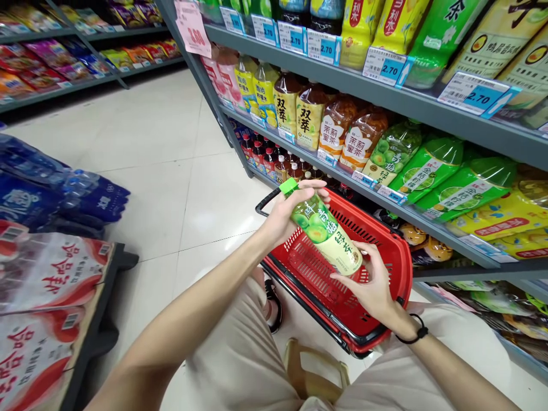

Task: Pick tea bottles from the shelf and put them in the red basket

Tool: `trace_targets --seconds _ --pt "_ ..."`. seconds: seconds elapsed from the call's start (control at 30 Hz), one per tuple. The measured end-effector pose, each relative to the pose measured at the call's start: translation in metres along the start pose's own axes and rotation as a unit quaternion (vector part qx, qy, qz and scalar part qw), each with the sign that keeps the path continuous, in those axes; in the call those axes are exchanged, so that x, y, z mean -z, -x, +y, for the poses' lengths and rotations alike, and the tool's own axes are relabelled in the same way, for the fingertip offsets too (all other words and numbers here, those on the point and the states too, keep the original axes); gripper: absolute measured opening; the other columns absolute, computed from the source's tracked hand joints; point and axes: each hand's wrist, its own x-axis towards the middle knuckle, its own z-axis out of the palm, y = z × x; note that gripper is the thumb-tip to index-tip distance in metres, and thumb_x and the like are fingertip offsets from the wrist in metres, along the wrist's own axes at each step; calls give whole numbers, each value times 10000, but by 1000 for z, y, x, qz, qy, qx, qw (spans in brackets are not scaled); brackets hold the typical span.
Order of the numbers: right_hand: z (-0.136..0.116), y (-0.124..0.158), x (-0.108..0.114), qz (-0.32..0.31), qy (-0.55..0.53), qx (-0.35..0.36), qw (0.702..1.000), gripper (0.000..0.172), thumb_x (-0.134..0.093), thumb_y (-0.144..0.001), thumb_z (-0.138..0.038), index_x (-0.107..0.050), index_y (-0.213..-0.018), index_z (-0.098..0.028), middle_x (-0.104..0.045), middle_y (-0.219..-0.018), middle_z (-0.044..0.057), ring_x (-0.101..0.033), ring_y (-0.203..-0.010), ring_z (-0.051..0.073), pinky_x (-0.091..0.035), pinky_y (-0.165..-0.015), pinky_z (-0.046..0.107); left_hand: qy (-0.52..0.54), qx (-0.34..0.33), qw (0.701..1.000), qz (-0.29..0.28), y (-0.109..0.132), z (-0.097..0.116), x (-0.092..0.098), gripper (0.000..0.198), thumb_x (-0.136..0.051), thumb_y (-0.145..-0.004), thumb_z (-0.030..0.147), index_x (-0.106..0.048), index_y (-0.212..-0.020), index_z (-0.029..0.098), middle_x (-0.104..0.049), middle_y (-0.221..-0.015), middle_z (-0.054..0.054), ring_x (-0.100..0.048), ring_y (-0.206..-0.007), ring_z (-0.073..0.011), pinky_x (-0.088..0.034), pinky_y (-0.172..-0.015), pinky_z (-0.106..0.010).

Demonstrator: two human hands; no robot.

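Between my two hands is a bottle of green tea [327, 228] with a green cap and a label of green plums. It lies tilted over a red shopping basket [400, 274], cap toward the upper left. My left hand [295, 205] grips the bottle near its neck and cap. At the base end, my right hand [370, 279] holds the bottom between thumb and fingers. A black band circles my right wrist. Through the slotted floor of the basket I see no goods; part of it is hidden behind the bottle and hands.
Shelves [363, 74] of bottled drinks with price tags rise at the right, close to the basket. Shrink-wrapped water packs [47, 285] sit on a dark pallet [109, 297] at the left. Snack shelves [85, 57] stand far left, across the tiled floor [171, 154].
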Motion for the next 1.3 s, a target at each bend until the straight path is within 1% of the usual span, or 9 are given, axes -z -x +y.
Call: trace_targets --seconds 0.33,0.47,0.67,0.73,0.8,0.87,0.93,1.07,1.3 --pt "5 -2 -1 31 72 35 996 678 -903 -772 -376 -544 -1339 -280 -540 -1212 106 -571 -1151 330 -533 -1001 582 -142 3 977 -159 6 16 12 452 -808 -805 373 -701 -1229 262 -721 -1202 -97 -708 -1078 -275 -569 -919 -413" --pt "8 -3 -5 14 51 23 998 727 -922 -739 -359 -531 -1346 -278 -540 -1208 103 -573 -1147 326 -556 -971 550 -119 -3 981 -156 6 14 10 430 -816 -800 366 -697 -1190 229 -747 -1138 -106 -729 -1058 -288 -588 -883 -406" --pt "-11 0 -16 -50 -78 -68 993 806 -885 -777 -307 -464 -1464 -316 -546 -1413 108 -574 -1262 318 -493 -1090 523 -13 27 997 -69 4 9 7 317 -820 -761 327 -694 -1017 189 -780 -997 -86 -770 -950 -312 -610 -875 -486" --pt "-20 1 -20 -93 -204 -136 965 803 -840 -829 -339 -409 -1506 -346 -591 -1389 107 -656 -1127 294 -610 -849 440 13 36 998 -55 3 7 7 331 -823 -751 328 -687 -1021 190 -782 -980 -79 -774 -936 -314 -615 -866 -491" --pt "-27 0 -24 -154 -346 -215 900 656 -713 -921 -473 -436 -1495 -317 -656 -1309 133 -699 -982 295 -595 -593 369 33 36 998 -34 1 5 7 360 -826 -745 344 -686 -1041 193 -784 -982 -75 -776 -929 -307 -619 -865 -482" --pt "-33 -2 -26 -196 -441 -264 835 491 -536 -1002 -550 -585 -1372 -231 -708 -1206 164 -703 -929 304 -575 -545 369 49 34 998 -5 -2 2 6 384 -826 -741 370 -688 -1052 191 -785 -998 -77 -773 -942 -297 -620 -879 -468" --pt "-37 -4 -28 -201 -469 -271 816 424 -509 -1028 -507 -691 -1228 -180 -732 -1143 164 -695 -913 283 -600 -646 399 65 40 997 19 -5 -2 5 400 -812 -752 410 -690 -1055 181 -784 -1028 -87 -766 -971 -286 -616 -903 -450" --pt "-38 -4 -25 -168 -441 -238 849 312 -607 -1019 -408 -700 -1245 -214 -734 -1147 114 -685 -852 225 -605 -700 373 105 60 992 32 -10 -6 4 441 -784 -774 445 -672 -1102 173 -774 -1077 -87 -752 -1001 -252 -603 -943 -418" --pt "-21 -1 -15 -77 -326 -186 924 416 -774 -919 -381 -652 -1301 -270 -729 -1133 44 -650 -654 122 -595 -649 297 83 68 994 -5 -11 -2 7 481 -793 -770 401 -651 -1155 149 -767 -1109 -103 -739 -1048 -264 -573 -993 -433"
